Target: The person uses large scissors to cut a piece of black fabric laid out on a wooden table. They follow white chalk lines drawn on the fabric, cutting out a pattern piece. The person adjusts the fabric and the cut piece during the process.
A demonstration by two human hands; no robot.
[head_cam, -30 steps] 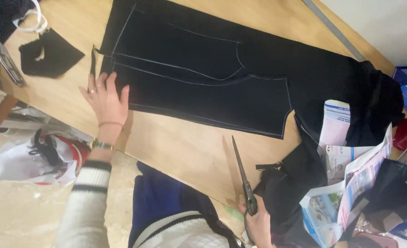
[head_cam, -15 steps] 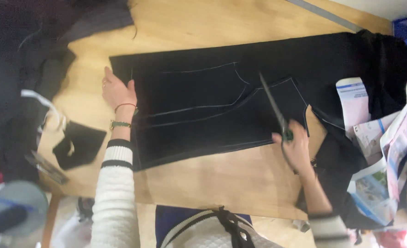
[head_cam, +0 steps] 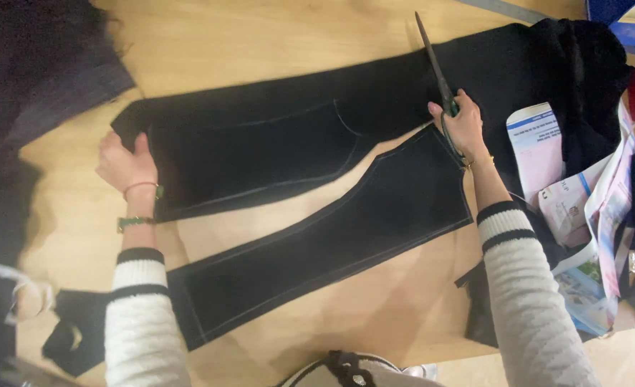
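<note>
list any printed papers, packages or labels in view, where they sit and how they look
Printed leaflet: right of the right hand, white sheet with a blue band on top, partly on black cloth.
Loose printed sheets: right edge, crumpled, white with pink, blue and green patches.
Blue box: top right corner, cut off by the frame.
No screens or signs.

Right edge of the counter: loose printed paper sheets, white with blue bands and small colour pictures, overlapping. Top right corner: a blue box, possibly a package, partly cut off.
</note>
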